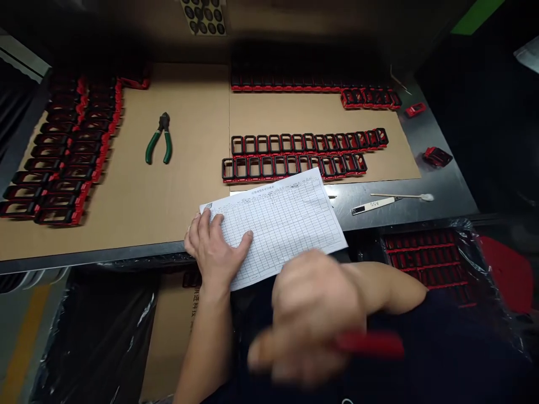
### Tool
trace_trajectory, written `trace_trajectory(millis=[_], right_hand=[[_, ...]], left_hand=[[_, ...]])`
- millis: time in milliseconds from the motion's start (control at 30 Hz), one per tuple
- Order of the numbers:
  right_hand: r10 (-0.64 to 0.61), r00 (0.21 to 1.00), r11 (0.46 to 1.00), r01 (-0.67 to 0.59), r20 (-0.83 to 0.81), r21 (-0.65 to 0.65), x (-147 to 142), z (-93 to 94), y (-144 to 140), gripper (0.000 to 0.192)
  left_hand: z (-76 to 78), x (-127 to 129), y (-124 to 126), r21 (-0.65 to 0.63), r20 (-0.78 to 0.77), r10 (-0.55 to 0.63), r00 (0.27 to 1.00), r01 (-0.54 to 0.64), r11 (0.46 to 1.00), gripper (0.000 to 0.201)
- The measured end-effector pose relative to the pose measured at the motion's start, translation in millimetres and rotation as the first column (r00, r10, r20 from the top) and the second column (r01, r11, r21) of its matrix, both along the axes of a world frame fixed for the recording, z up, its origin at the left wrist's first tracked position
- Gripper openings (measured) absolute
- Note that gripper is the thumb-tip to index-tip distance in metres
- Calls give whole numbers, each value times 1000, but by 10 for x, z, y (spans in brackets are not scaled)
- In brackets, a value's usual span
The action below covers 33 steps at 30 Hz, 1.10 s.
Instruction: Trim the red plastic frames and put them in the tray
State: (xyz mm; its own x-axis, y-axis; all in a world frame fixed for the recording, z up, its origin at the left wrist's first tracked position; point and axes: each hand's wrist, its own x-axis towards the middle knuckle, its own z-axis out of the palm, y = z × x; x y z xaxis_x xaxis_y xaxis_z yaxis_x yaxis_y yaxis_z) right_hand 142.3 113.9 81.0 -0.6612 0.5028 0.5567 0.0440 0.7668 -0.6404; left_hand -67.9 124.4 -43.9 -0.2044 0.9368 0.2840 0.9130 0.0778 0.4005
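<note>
Your left hand point(214, 249) lies flat on a white paper form point(278, 224), fingers point(205, 224) spread out and loose, gripping nothing. The form is a sheet covered in small boxes and lines with tiny print. It sits tilted at the front edge of the desk point(438, 196), partly on the brown cardboard point(177, 191), and its lower corner hangs over the edge. Your right hand point(309, 320) is blurry, close to you, with its fingers curled around a red pen point(370, 343). Green pliers point(160, 140) lie well apart on the cardboard. Rows of red and black frames point(295, 165) sit just behind the form.
</note>
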Motion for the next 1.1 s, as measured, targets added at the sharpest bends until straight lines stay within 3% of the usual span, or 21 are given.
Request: trace_trajectory(millis=[67, 133, 200, 267, 400, 633, 700, 767, 933, 1100], right_hand=[[-72, 986, 946, 20, -151, -324, 140, -176, 264, 18], [-348, 926, 786, 204, -146, -583, 299, -410, 517, 21], [-548, 829, 629, 317, -116, -710, 432, -675, 710, 29], [-633, 770, 551, 369, -86, -748, 515, -912, 821, 35], [-629, 776, 597, 444, -47, -668, 548, -1127, 842, 28], [-518, 852, 721, 485, 81, -494, 392, -936, 639, 16], [-497, 864, 705, 458, 83, -541, 281, -872, 602, 16], [-501, 864, 650, 417, 54, -636, 145, -839, 616, 17], [-530, 848, 543, 353, 16, -762, -117, -933, 793, 13], [-503, 865, 582, 338, 0, -740, -63, -1031, 838, 16]], left_hand=[[-3, -2, -1, 4, 5, -11, 1000, 11, 1000, 59], [-3, -2, -2, 3, 11, -13, 1000, 13, 1000, 59], [-2, -1, -1, 0, 14, -5, 1000, 5, 1000, 59], [-2, -1, 2, 0, 13, -2, 1000, 2, 1000, 58], [-11, -2, 8, -6, 21, -12, 1000, 12, 1000, 58], [-6, -9, -2, -14, 18, -20, 1000, 20, 1000, 58], [5, -7, -5, -26, 15, -21, 1000, 22, 999, 57], [16, -4, -9, -30, 8, -21, 1000, 21, 999, 58], [28, 2, -20, -32, 14, -16, 1000, 16, 999, 57], [20, 9, -27, -11, 24, -14, 1000, 15, 1000, 58]])
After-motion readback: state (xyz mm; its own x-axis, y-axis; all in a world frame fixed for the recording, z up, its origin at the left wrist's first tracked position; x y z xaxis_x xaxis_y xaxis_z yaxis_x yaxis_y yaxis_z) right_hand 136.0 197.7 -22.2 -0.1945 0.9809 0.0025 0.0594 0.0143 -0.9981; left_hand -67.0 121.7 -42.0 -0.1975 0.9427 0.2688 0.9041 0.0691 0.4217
